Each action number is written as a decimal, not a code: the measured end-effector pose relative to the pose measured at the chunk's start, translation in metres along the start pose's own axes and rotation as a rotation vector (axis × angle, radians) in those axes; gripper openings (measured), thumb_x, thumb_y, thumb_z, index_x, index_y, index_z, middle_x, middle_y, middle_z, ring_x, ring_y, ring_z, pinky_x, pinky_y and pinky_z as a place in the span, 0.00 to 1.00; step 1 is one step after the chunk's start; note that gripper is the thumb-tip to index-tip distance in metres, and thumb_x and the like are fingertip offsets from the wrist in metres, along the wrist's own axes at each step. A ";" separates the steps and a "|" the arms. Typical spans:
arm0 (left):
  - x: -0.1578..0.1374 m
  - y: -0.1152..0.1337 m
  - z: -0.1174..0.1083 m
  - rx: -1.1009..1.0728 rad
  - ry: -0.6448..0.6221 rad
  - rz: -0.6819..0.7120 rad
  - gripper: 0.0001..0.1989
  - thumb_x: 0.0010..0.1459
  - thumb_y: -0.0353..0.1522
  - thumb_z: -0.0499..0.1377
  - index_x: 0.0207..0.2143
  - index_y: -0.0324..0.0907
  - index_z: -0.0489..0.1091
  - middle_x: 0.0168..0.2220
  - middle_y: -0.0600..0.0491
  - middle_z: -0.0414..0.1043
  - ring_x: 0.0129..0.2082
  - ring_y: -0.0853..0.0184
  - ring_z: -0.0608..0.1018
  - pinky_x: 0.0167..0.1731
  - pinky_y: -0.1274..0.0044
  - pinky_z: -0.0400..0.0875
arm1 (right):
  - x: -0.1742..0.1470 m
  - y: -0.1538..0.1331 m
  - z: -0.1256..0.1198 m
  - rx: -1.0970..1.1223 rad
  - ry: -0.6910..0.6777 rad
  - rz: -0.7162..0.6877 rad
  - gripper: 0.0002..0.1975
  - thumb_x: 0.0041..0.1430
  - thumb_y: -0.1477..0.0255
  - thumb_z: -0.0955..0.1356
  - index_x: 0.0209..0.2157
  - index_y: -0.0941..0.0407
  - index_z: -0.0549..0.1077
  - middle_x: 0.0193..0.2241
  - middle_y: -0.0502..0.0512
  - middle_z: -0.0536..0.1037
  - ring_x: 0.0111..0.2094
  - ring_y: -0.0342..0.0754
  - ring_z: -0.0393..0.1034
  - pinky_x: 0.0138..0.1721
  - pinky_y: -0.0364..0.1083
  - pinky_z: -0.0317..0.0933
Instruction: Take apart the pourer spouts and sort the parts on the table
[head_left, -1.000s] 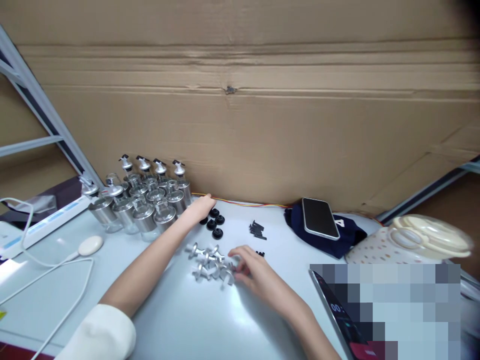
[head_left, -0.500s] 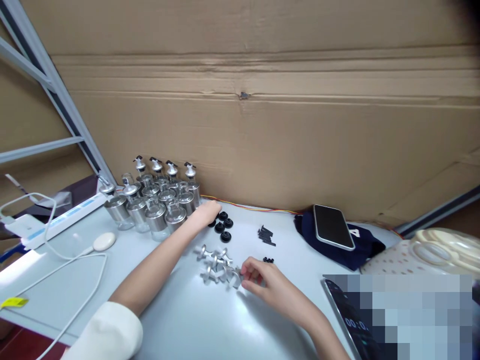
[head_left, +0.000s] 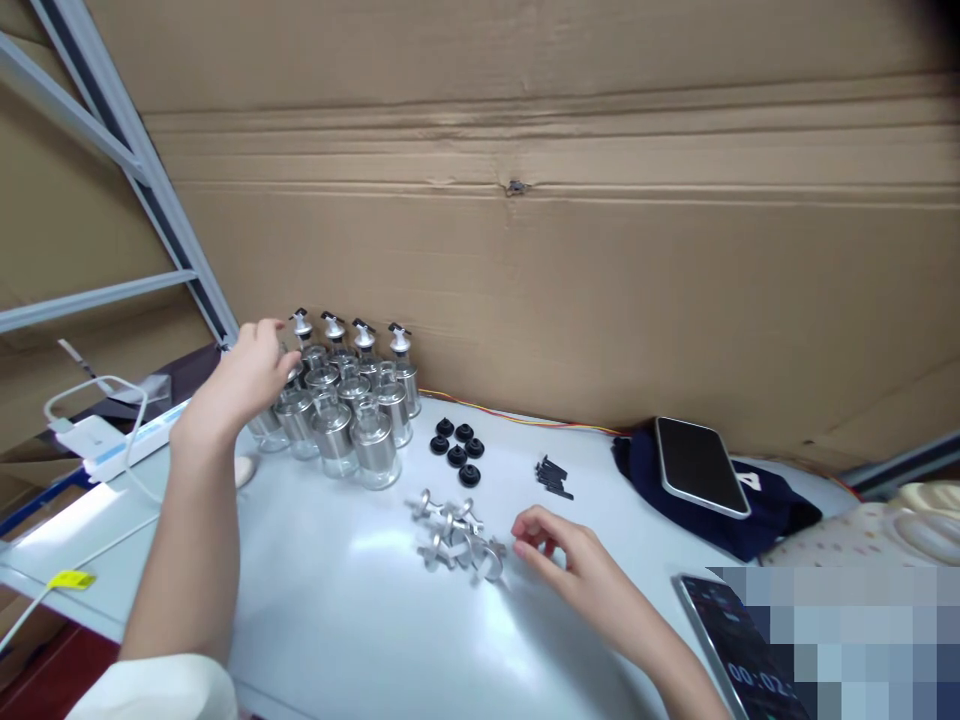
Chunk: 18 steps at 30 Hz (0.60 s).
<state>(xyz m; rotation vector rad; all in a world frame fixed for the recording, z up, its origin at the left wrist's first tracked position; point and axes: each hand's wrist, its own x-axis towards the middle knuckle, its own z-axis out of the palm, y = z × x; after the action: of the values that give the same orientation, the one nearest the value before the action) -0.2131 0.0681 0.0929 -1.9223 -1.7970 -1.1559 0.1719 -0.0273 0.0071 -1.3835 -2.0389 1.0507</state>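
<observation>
My left hand (head_left: 251,380) is over the leftmost of the glass bottles (head_left: 375,450), its thumb and fingers apart. It hides the tops of the bottles there, and no held thing shows in it. Several bottles have metal sleeves; the back row carries silver pourer tops with black flaps (head_left: 364,335). Just right of a cluster of silver metal pourer parts (head_left: 457,535), my right hand (head_left: 559,550) hovers with loosely curled fingers and a gap at the thumb. Nothing is visible in it. Black round stoppers (head_left: 457,455) and thin black pieces (head_left: 553,477) lie behind the cluster.
A phone (head_left: 697,465) rests on dark blue cloth (head_left: 645,490) at the right. Nearer stands another phone with a timer (head_left: 735,640). White cables and a power strip (head_left: 142,445) run along the left. A cardboard wall (head_left: 525,290) closes the back.
My left hand has moved left from beside the black stoppers to the leftmost bottles. My right hand stays near the silver parts. The view has shifted slightly left.
</observation>
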 end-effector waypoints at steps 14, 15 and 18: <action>-0.017 0.022 -0.058 -0.064 -0.180 -0.080 0.05 0.54 0.28 0.60 0.26 0.45 0.68 0.20 0.61 0.66 0.18 0.71 0.65 0.17 0.81 0.53 | 0.004 0.001 -0.001 0.043 0.147 -0.006 0.08 0.58 0.65 0.62 0.33 0.54 0.68 0.29 0.53 0.74 0.31 0.46 0.67 0.27 0.43 0.58; -0.020 0.033 -0.065 -0.029 -0.100 -0.093 0.03 0.56 0.31 0.59 0.28 0.47 0.69 0.20 0.60 0.65 0.19 0.69 0.66 0.18 0.80 0.54 | 0.004 0.002 -0.001 0.046 0.155 -0.004 0.08 0.58 0.64 0.62 0.33 0.54 0.68 0.29 0.53 0.74 0.31 0.47 0.67 0.27 0.43 0.58; -0.023 0.066 -0.075 -0.185 0.163 -0.180 0.03 0.58 0.37 0.56 0.36 0.52 0.68 0.24 0.60 0.65 0.25 0.66 0.73 0.21 0.77 0.62 | 0.004 0.004 -0.002 0.050 0.162 0.010 0.09 0.58 0.63 0.61 0.36 0.53 0.67 0.29 0.52 0.73 0.31 0.47 0.67 0.28 0.44 0.58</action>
<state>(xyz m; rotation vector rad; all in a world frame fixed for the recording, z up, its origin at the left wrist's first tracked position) -0.1770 -0.0116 0.1471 -1.7281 -1.8609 -1.5407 0.1742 -0.0226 0.0052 -1.4069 -1.8789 0.9553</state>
